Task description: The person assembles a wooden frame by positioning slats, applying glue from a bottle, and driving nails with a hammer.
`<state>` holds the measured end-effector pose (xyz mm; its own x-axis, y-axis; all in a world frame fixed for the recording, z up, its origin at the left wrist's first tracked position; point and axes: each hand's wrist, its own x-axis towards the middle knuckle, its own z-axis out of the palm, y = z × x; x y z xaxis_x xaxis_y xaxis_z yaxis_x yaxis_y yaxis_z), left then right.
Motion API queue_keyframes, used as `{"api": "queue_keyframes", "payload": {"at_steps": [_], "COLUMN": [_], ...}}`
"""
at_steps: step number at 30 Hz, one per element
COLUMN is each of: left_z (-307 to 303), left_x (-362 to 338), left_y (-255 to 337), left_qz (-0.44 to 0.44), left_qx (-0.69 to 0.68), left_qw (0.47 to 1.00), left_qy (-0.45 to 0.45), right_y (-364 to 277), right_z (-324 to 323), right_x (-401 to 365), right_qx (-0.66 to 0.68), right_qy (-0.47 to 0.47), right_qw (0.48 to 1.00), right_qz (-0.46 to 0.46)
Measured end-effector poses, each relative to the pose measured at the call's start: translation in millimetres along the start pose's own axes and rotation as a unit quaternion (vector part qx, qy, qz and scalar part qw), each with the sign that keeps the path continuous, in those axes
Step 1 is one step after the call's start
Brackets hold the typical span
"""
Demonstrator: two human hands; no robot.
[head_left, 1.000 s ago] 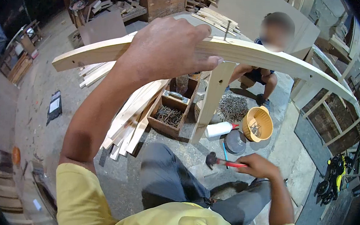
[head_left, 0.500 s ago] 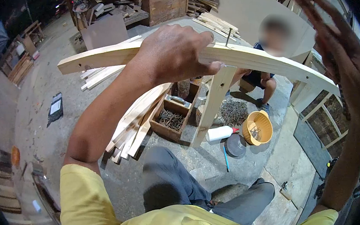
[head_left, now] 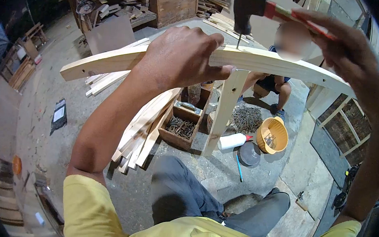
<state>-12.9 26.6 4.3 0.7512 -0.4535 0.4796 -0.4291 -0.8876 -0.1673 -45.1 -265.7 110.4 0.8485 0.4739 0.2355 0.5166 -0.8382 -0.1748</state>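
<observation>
left hand [head_left: 185, 58] on curved wood [head_left: 265, 61]

A grey concrete floor [head_left: 84, 150] is spreading across the middle and out toward nine o'clock, catching a cool, bright light. At eleven o'clock a wooden bench [head_left: 176, 8] is standing, carrying timber scraps [head_left: 135, 9]. A large pale panel [head_left: 261, 31] is rising at one o'clock; a barred frame [head_left: 347, 121] is standing at three. Darkness is filling the edge toward ten.
</observation>
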Motion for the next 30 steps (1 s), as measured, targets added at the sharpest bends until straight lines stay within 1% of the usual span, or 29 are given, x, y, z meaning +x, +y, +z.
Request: {"api": "queue_keyframes", "payload": {"at_steps": [1,2,3,4,5,7,8,9,10,11,12,13,14,15,16,17,18,20,21,22,23,24,25,26,28,29,30], "left_z": [0,1,2,4,5,5,3,1,-2,-5,-8,-12,-13,-11,-7,-3,0,1,-1,-5,-7,-9,-12,-12,-6,-3,-1], "left_x": [1,1,0,0,0,1,1,2,2,2,2,4,5,7,7,7,7,6,6,4,4,3,6,7,7,7,7], "left_y": [0,0,-1,-2,-3,-1,0,0,2,4,6,8,10,9,8,7,7,7,7,7,7,9,11,10,8,6,5], "left_qz": [-0.003,-0.006,-0.007,0.004,0.015,0.009,0.003,0.003,-0.004,-0.012,-0.01,-0.025,-0.043,-0.044,-0.036,-0.027,-0.028,-0.02,-0.019,-0.014,-0.01,-0.01,-0.017,-0.035,-0.031,-0.024,-0.016], "left_qx": [-0.016,-0.032,-0.033,-0.024,-0.015,-0.02,-0.024,-0.022,-0.024,-0.026,-0.024,-0.027,-0.033,-0.033,-0.029,-0.024,-0.025,-0.007,-0.005,-0.02,-0.034,-0.034,-0.031,-0.033,-0.028,-0.021,-0.013], "left_qw": [1.0,0.999,0.999,1.0,1.0,1.0,1.0,1.0,1.0,0.999,0.999,0.997,0.995,0.995,0.997,0.998,0.998,1.0,1.0,0.999,0.999,0.999,0.998,0.996,0.997,0.998,0.999], "left_qy": [-0.008,-0.017,-0.018,0.001,0.021,0.013,0.007,0.008,-0.013,-0.036,-0.036,-0.063,-0.089,-0.087,-0.068,-0.05,-0.051,-0.019,-0.018,-0.025,-0.032,-0.033,-0.055,-0.075,-0.06,-0.045,-0.029], "right_y": [1,0,-1,-4,3,38,48,46,36,18,9,8,17,45,12,-20,12,84,87,57,35,20,23,30,42,38,43], "right_z": [-2,-5,-12,-22,-29,-28,-17,-1,18,30,30,21,8,0,-8,-16,-18,-18,-5,21,30,34,23,3,-37,-68,-61], "right_x": [1,2,2,1,4,9,9,7,2,-1,-6,-8,-6,4,-5,-14,-13,-9,-9,-11,-12,-18,-20,-12,5,13,12], "right_qx": [0.121,0.239,0.24,0.244,0.232,0.148,0.077,-0.003,-0.055,-0.057,-0.034,0.004,0.084,0.263,0.136,0.013,0.01,0.004,-0.036,-0.097,-0.097,-0.064,-0.013,0.035,0.145,0.251,0.252], "right_qy": [0.055,0.108,0.107,0.191,0.263,0.341,0.355,0.335,0.264,0.184,0.146,0.15,0.208,0.299,0.353,0.376,0.387,0.412,0.383,0.299,0.217,0.162,0.177,0.241,0.375,0.429,0.428], "right_qw": [0.99,0.96,0.96,0.94,0.924,0.924,0.93,0.941,0.961,0.977,0.984,0.984,0.97,0.903,0.924,0.923,0.917,0.903,0.919,0.949,0.971,0.982,0.981,0.969,0.915,0.868,0.868], "right_qz": [-0.048,-0.096,-0.096,-0.14,-0.153,-0.086,-0.059,-0.054,-0.068,-0.088,-0.098,-0.091,-0.089,-0.16,-0.046,0.078,0.093,0.121,0.09,0.012,-0.039,-0.072,-0.078,-0.039,0.02,-0.001,-0.001]}}
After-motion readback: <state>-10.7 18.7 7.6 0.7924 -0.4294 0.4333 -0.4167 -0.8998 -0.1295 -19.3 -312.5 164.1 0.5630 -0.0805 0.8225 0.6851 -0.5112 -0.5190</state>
